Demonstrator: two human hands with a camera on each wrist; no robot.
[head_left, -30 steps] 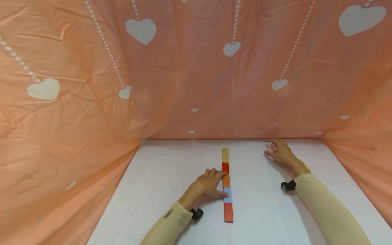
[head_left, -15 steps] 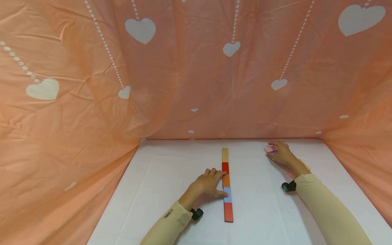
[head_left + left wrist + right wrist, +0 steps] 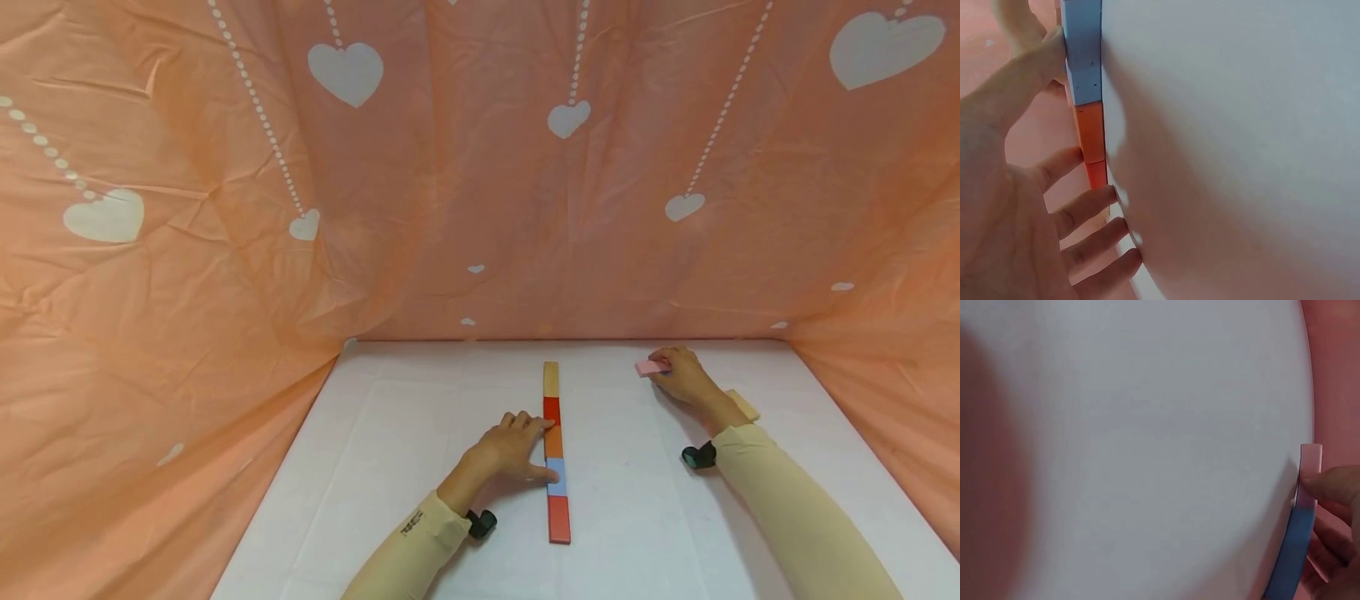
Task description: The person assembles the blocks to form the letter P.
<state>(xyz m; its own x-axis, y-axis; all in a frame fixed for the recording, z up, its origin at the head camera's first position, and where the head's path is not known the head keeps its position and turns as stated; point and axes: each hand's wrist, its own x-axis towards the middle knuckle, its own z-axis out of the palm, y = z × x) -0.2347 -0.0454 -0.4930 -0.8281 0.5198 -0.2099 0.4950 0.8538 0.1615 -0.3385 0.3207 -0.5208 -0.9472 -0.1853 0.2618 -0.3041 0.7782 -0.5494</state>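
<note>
Lower centre, left hand [image 3: 506, 450], fingers apart, touches the block row [image 3: 554, 444]; centre right, right hand [image 3: 686, 379], fingers pinching, grips a pink block [image 3: 648, 367]

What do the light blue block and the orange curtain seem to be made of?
Light blue block: probably painted wood, matte, going by its flat colour and crisp edges. Orange curtain: thin plastic or perhaps fabric, faintly shiny, judging by its creases.

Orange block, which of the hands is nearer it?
Left. The left hand is at the left side of the orange block; the right hand is well to its right, holding the pink block.
</note>
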